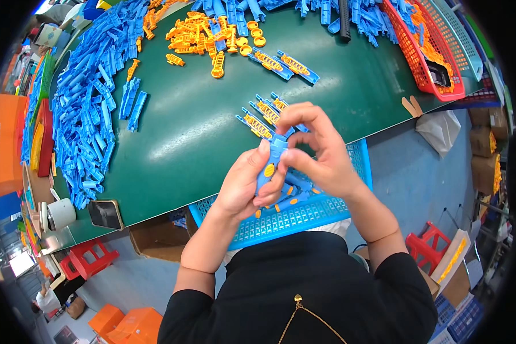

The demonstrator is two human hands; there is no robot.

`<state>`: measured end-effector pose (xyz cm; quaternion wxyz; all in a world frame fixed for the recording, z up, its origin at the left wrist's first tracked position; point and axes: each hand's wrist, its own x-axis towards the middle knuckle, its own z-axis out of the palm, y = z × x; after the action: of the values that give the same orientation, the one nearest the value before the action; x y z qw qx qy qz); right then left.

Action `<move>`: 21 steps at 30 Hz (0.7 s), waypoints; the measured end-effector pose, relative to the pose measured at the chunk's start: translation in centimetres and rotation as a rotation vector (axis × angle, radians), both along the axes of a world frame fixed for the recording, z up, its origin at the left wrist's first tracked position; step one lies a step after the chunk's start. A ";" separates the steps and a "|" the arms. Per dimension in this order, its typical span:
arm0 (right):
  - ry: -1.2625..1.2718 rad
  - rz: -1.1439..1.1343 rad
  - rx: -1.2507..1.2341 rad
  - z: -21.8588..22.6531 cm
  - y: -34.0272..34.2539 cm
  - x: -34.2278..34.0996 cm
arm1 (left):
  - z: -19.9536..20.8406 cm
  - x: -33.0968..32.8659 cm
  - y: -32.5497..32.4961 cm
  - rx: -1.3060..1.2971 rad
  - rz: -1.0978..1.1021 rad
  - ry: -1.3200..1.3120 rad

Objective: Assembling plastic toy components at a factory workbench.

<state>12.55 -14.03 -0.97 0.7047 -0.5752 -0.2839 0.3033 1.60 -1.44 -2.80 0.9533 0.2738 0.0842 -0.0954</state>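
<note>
A blue plastic handle-shaped piece [276,150] with a yellow oval button is held just over the table's near edge. My left hand [241,180] wraps round its lower part, thumb along the side. At its upper end, the curled index finger and thumb of my right hand [324,149] grip it. Right behind my hands lie several blue half-shells with yellow ribbed inserts [255,126], side by side on the green table. Below, a light blue basket [252,234] contains similar blue pieces with yellow buttons [294,202], partly hidden by my hands.
Blue shells [83,114] heap along the table's left side. Yellow parts [195,34] and two filled half-shells [298,67] lie farther back. At the right stands a red basket [407,46] of orange-yellow parts. A phone [106,214] rests at the near left edge, beside a white cup-like object [61,215].
</note>
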 end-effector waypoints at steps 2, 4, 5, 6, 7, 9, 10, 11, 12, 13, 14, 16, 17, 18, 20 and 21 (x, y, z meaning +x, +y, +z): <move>-0.303 0.038 0.021 0.4 0.0 0.5 | 1.2 0.2 0.1 0.024 -0.005 0.082; -0.500 0.080 0.035 -0.1 -0.3 1.7 | 1.4 0.3 0.6 -0.010 -0.055 0.106; -0.697 0.120 0.048 0.0 -0.3 2.1 | 1.6 0.1 0.7 -0.010 -0.057 0.105; -0.566 0.065 0.023 0.5 -0.4 1.6 | 2.1 0.0 0.6 0.116 0.067 0.060; -0.573 0.062 0.025 0.4 -0.6 1.7 | 2.5 0.1 0.8 0.244 0.192 0.010; -0.581 0.018 -0.018 0.3 -0.9 2.1 | 1.5 -0.3 1.6 0.336 0.246 -0.098; -0.579 0.003 -0.037 0.5 -0.9 2.0 | 1.5 -0.5 1.5 0.447 0.301 -0.070; -0.581 0.002 -0.036 0.4 -0.8 1.8 | 1.5 -0.6 1.3 0.557 0.355 -0.042; -0.562 0.002 -0.017 0.1 -0.6 1.7 | 1.5 -0.6 1.1 0.557 0.355 -0.045; -0.544 0.002 0.004 -0.2 -0.4 1.6 | 1.5 -0.6 0.9 0.683 0.412 -0.068; -0.547 0.002 0.005 -0.3 -0.5 1.4 | 1.5 -0.5 0.7 0.809 0.469 -0.092; -0.510 0.012 -0.020 -0.3 -0.7 1.0 | 1.4 -0.5 -0.2 0.842 0.540 -0.117; -0.517 0.010 -0.019 -0.4 -0.6 0.9 | 1.4 -0.5 -0.4 0.873 0.610 -0.139; -0.473 0.014 -0.023 -0.5 -0.5 0.8 | 1.2 -0.4 -0.2 0.880 0.610 -0.132; -0.445 0.043 -0.038 -0.4 -0.2 0.9 | 0.8 -0.4 0.2 0.856 0.615 -0.122; -0.450 0.046 -0.039 -0.1 0.1 0.8 | 0.7 -0.3 0.3 0.834 0.616 -0.110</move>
<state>13.36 -13.94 -1.11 0.6054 -0.6351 -0.4410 0.1888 1.29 -1.19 -2.09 0.7503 0.5974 0.1413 0.2455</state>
